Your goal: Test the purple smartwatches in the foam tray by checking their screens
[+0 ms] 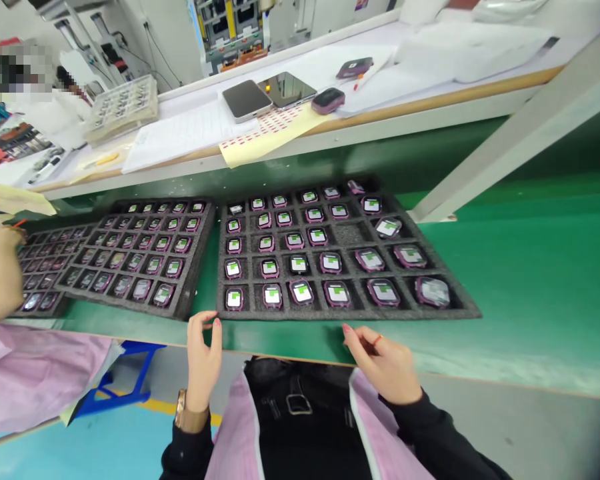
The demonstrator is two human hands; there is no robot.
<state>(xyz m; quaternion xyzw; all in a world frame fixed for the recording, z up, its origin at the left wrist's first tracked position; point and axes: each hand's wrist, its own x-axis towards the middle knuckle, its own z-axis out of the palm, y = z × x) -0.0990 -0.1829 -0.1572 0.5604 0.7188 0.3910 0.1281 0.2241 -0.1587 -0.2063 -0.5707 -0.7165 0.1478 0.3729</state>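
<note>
A dark grey foam tray lies in front of me, holding several purple-framed smartwatches in its compartments. Most of their screens are lit white and green. One compartment in the third row from the back shows only bare foam. My left hand is at the tray's near left corner, thumb and forefinger apart, nothing seen in it; whether it touches the foam I cannot tell. Over the bench's front edge, my right hand is loosely curled, its thumb apart from the fingers, with no object visible in it.
A second watch tray stands to the left, with another beyond it near a co-worker's hand. Above the trays, a shelf carries two phones, two watches and papers. A slanted white post rises at the right.
</note>
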